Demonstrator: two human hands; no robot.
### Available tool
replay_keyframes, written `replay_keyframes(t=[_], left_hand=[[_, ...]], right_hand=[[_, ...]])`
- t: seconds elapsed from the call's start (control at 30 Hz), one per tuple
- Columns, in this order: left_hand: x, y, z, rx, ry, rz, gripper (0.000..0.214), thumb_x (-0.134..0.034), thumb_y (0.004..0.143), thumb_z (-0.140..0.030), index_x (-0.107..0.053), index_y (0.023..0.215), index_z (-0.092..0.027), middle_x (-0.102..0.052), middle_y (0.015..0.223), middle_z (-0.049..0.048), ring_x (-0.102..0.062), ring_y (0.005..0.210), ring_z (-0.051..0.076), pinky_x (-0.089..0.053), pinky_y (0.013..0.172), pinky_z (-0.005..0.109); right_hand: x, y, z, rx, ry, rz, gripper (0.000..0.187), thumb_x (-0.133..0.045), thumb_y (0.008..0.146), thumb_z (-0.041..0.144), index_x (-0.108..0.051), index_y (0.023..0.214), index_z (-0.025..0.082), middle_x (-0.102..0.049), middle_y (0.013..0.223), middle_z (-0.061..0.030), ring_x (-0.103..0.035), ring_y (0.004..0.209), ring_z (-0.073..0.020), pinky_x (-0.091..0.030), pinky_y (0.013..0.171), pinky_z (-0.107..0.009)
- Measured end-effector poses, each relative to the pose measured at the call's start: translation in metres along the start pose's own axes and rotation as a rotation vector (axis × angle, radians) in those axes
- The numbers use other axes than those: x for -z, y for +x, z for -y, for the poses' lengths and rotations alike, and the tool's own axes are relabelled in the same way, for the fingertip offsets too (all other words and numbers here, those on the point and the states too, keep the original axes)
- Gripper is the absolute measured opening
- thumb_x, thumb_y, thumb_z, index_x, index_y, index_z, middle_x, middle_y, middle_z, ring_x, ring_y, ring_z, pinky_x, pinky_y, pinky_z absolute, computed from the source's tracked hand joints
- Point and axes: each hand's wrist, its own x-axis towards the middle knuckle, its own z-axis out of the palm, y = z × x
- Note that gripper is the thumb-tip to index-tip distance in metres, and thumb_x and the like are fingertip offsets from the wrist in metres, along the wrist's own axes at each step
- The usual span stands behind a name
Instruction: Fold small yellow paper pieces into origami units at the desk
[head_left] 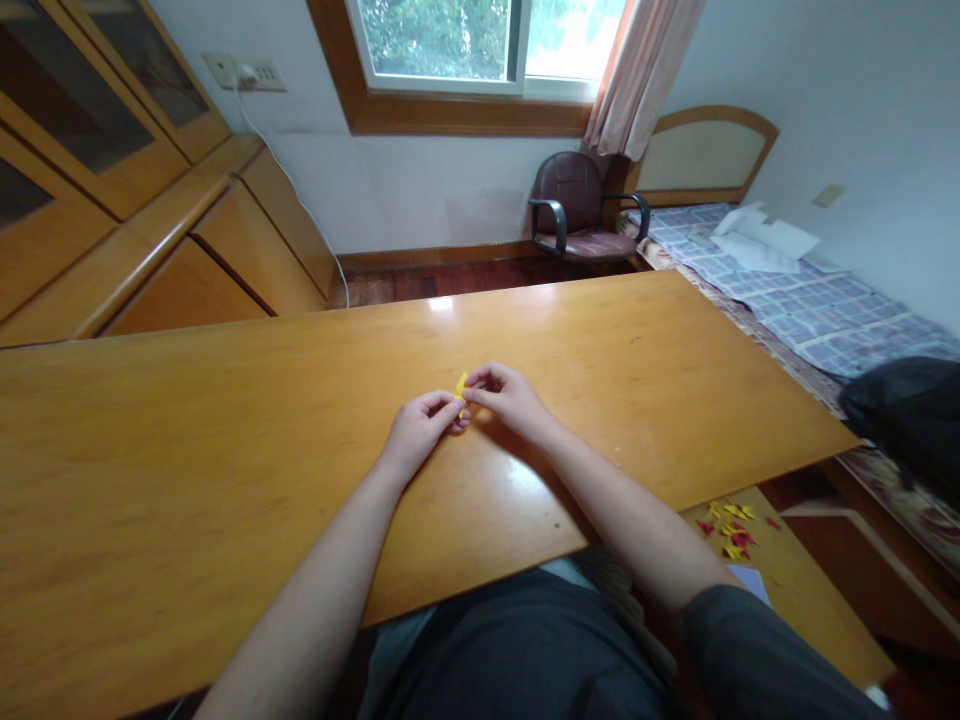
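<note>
A small piece of folded yellow paper (461,384) is held between both hands, over the middle of the wooden table (225,430). My left hand (424,424) pinches its lower part between thumb and fingers. From the right, my right hand (505,396) is closed on its upper part with thumb and forefinger. The fingertips hide much of the paper, so its exact folded shape cannot be made out.
Several small yellow and red folded paper pieces (733,530) lie on a lower wooden surface (814,610) at right. Beyond the table stand a brown armchair (574,205), a bed (795,290) with a dark bag (907,415), and wooden cabinets (217,250).
</note>
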Motion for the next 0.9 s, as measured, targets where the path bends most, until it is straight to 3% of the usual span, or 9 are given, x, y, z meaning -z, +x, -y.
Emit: replay_keyframes(t=[0.17,0.9], left_hand=[[0.0012,-0.0001,0.0031,-0.004,0.071,-0.006,0.034,-0.078,0.073,-0.049,-0.07,0.074,-0.016,-0.073,0.073,0.0054,-0.067,0.067,0.017,-0.054,0.07,0.029],[0.0037,-0.0007,-0.0017,0.095,-0.101,0.046,0.031,-0.081,0.07,-0.044,-0.072,0.073,-0.014,-0.073,0.069,0.0059,-0.065,0.061,0.015,-0.053,0.064,0.028]], right_hand=[[-0.0004,-0.0008,0.0013,0.0,-0.013,0.005,0.024,-0.078,0.068,0.033,-0.066,0.083,0.019,-0.068,0.077,0.0008,-0.061,0.073,-0.0143,-0.047,0.074,-0.03],[0.0017,-0.002,0.0074,-0.045,0.131,0.012,0.027,-0.082,0.062,0.031,-0.065,0.079,0.018,-0.065,0.074,0.0019,-0.059,0.071,-0.0124,-0.046,0.07,-0.028]])
